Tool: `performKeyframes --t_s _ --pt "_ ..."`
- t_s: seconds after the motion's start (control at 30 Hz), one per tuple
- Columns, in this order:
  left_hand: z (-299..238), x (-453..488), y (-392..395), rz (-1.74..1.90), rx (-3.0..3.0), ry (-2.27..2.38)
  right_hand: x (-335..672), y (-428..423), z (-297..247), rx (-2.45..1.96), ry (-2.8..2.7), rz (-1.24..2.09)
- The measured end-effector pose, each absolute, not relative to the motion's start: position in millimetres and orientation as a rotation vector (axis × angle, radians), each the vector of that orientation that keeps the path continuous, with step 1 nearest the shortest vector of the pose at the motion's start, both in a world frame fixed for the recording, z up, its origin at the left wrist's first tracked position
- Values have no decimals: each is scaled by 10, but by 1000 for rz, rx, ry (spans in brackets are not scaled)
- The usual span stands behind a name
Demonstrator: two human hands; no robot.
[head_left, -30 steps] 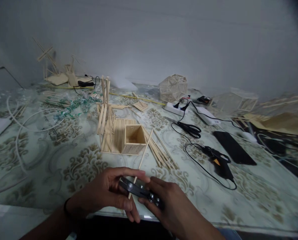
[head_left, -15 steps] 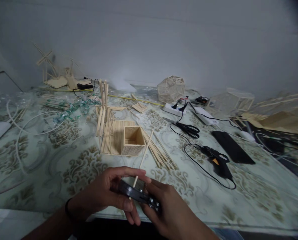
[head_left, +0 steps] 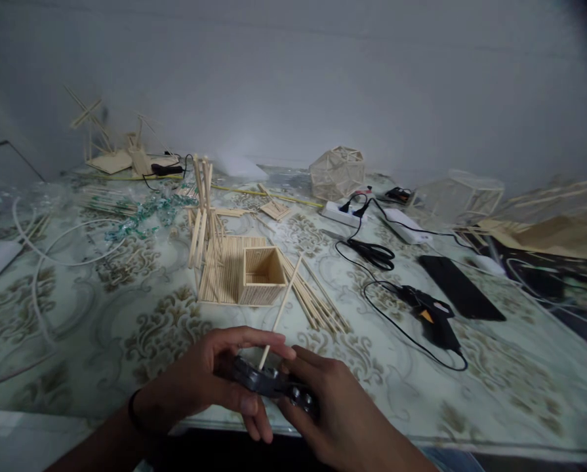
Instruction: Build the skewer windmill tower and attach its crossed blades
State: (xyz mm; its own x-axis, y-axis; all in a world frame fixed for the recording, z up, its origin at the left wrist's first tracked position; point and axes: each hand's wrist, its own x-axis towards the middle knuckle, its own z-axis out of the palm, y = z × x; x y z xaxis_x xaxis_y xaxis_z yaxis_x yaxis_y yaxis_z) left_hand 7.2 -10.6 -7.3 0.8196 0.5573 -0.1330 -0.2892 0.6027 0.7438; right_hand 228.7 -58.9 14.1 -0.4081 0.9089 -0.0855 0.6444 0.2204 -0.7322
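Observation:
My left hand (head_left: pixel 209 380) pinches a thin wooden stick (head_left: pixel 283 301) that slants up toward a small open box of sticks (head_left: pixel 263 274). My right hand (head_left: pixel 332 406) is closed round a dark cutting tool (head_left: pixel 268 382), whose jaws sit at the stick's lower end between both hands. Both hands hover over the table's near edge. The box stands on a flat base of glued sticks (head_left: pixel 222 269), with upright sticks (head_left: pixel 203 196) behind it.
Loose sticks (head_left: pixel 313 295) lie right of the box. Scissors (head_left: pixel 374 254), a black glue gun (head_left: pixel 433 321) with its cord, a phone (head_left: pixel 458 287), a power strip (head_left: pixel 345 213) and stick-built polyhedra (head_left: pixel 336 172) sit farther right. Other stick models (head_left: pixel 113 144) stand at the back left.
The cutting tool's jaws have closed in on the stick's lower end, and the stick has shifted a little within my hands. The view moved slightly.

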Motion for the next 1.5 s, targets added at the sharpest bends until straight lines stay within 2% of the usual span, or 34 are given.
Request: performKeyframes --t_s 0.77,1.03,1.2,1.3,1.43,1.5 --pt "-55 113 -102 506 732 238 2268 -606 34 -1489 -2106 1004" --pt "-120 26 -20 551 860 380 2447 -579 114 -1452 -1949 830" --pt "65 -7 34 287 1169 544 2431 -461 201 -1699 -1392 1125" --pt "194 21 89 123 1401 564 2351 -378 144 -1681 -1179 1322" --pt "238 54 174 140 1746 489 2256 -332 70 -1553 -1120 1392" --pt "225 2 210 191 1853 454 2261 -345 73 -1554 -1099 1325"
